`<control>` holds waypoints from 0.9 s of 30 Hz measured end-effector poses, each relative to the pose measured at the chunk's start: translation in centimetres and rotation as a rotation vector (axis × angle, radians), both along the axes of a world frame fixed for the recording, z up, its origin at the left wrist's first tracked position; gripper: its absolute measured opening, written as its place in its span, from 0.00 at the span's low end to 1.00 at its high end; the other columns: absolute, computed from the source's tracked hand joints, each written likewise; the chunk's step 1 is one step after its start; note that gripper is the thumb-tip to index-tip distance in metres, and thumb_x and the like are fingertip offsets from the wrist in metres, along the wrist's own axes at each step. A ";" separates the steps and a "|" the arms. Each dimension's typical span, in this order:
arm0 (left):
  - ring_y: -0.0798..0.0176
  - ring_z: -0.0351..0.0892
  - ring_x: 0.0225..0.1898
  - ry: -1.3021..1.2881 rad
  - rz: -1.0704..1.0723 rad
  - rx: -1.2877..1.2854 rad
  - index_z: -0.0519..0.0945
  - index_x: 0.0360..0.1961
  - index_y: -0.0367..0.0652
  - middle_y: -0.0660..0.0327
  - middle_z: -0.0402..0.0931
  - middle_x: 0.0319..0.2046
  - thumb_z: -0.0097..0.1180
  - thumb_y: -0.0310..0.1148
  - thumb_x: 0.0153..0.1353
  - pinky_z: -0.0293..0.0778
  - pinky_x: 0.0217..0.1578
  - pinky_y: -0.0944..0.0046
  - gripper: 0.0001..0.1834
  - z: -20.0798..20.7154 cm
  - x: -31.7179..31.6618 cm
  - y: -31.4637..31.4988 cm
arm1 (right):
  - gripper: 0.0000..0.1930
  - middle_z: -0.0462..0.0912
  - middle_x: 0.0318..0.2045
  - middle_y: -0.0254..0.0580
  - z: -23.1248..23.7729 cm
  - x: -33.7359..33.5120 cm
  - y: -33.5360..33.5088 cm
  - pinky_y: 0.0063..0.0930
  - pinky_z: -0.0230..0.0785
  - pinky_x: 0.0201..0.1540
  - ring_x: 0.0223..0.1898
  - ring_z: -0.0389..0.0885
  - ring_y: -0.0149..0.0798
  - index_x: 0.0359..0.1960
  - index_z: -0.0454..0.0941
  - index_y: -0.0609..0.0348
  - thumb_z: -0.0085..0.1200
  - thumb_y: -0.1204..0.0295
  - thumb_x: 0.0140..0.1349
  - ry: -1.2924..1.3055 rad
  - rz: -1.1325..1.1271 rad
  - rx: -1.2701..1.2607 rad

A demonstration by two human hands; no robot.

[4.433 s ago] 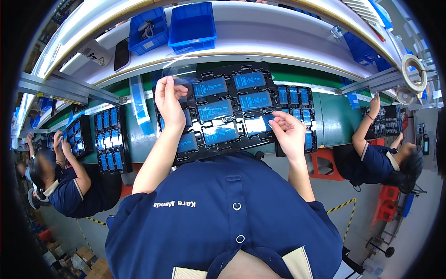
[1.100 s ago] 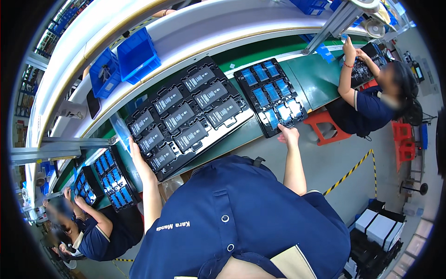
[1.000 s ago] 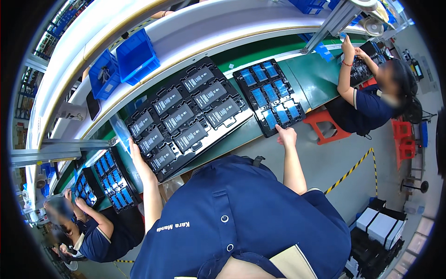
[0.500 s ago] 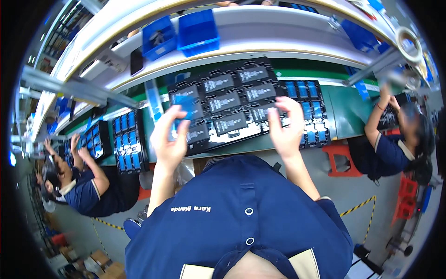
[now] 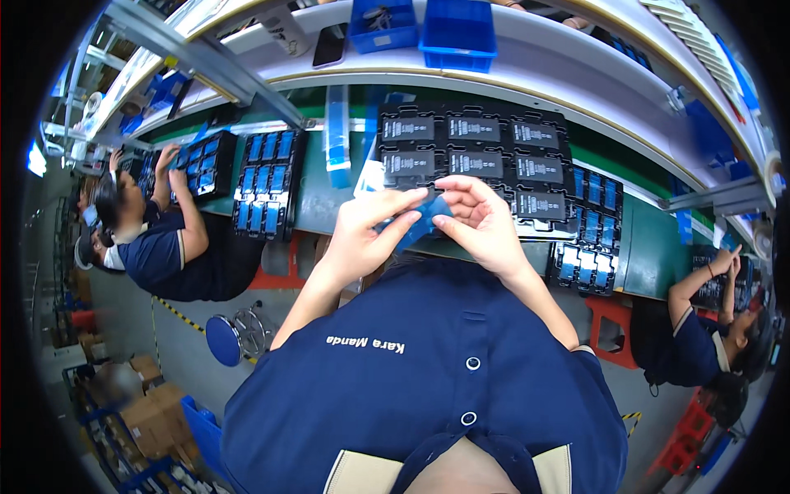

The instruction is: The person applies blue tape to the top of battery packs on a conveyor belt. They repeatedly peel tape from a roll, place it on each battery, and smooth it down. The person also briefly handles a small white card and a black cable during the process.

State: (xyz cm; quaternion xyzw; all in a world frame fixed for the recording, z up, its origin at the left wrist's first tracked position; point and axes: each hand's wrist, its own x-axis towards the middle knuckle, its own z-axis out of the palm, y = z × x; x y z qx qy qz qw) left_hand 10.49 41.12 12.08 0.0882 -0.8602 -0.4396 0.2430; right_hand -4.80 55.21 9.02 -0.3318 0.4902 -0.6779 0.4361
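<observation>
In front of my chest, my left hand pinches a piece of blue film between thumb and fingers. My right hand closes on the film's other edge, its thumb against it and the fingers curled. Just beyond both hands lies a black tray of dark flat batteries in rows, such as a battery at the right. My hands hide the near left part of this tray.
Trays of blue-covered pieces stand left and right on the green bench. A clear-and-blue strip lies behind. Above, a shelf holds blue bins and a phone. People work at both sides.
My left hand has carried the blue film off the tray's left side toward my chest. My right hand has left the tray's right side and met it there. The view has shifted left.
</observation>
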 end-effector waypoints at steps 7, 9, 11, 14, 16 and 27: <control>0.64 0.77 0.30 -0.124 -0.096 0.031 0.83 0.46 0.35 0.55 0.81 0.31 0.61 0.21 0.57 0.72 0.33 0.67 0.15 0.9 -0.8 -0.8 | 0.20 0.80 0.40 0.37 -0.3 0.1 -0.4 0.20 0.76 0.45 0.41 0.80 0.25 0.54 0.74 0.63 0.59 0.84 0.59 0.129 -0.067 -0.032; 0.65 0.76 0.29 -0.187 -0.107 0.089 0.82 0.45 0.34 0.56 0.80 0.31 0.60 0.21 0.57 0.71 0.32 0.67 0.13 0.8 -0.7 -1.0 | 0.17 0.80 0.39 0.37 -0.5 0.1 -0.6 0.21 0.77 0.43 0.40 0.81 0.27 0.50 0.77 0.64 0.60 0.84 0.58 0.217 -0.098 -0.034; 0.66 0.75 0.27 -0.209 -0.112 0.110 0.82 0.43 0.34 0.56 0.80 0.30 0.60 0.21 0.57 0.71 0.31 0.68 0.12 0.5 -0.4 -1.3 | 0.13 0.80 0.38 0.37 -0.2 0.0 -0.9 0.22 0.78 0.42 0.39 0.82 0.29 0.45 0.81 0.64 0.61 0.83 0.57 0.386 -0.130 -0.043; 0.66 0.74 0.26 -0.205 -0.101 0.044 0.81 0.42 0.32 0.56 0.79 0.28 0.60 0.23 0.58 0.71 0.30 0.68 0.10 0.6 0.1 -1.7 | 0.10 0.78 0.39 0.38 -0.3 -0.3 -1.7 0.20 0.77 0.41 0.39 0.81 0.28 0.40 0.83 0.65 0.61 0.85 0.56 0.532 -0.098 -0.063; 0.70 0.73 0.26 -0.147 -0.065 0.017 0.81 0.42 0.33 0.60 0.77 0.27 0.58 0.27 0.63 0.69 0.29 0.68 0.09 -0.4 1.3 -2.1 | 0.09 0.81 0.36 0.40 -0.1 0.1 -2.8 0.23 0.77 0.39 0.37 0.83 0.32 0.36 0.84 0.62 0.63 0.83 0.53 0.631 -0.078 -0.108; 0.80 0.66 0.24 -0.244 0.332 1.088 0.79 0.35 0.41 0.72 0.74 0.26 0.58 0.35 0.67 0.60 0.24 0.77 0.08 -8.0 9.8 -4.0 | 0.09 0.83 0.37 0.37 -2.1 3.6 -9.2 0.33 0.75 0.45 0.43 0.81 0.44 0.33 0.85 0.56 0.65 0.79 0.49 0.853 0.337 -0.390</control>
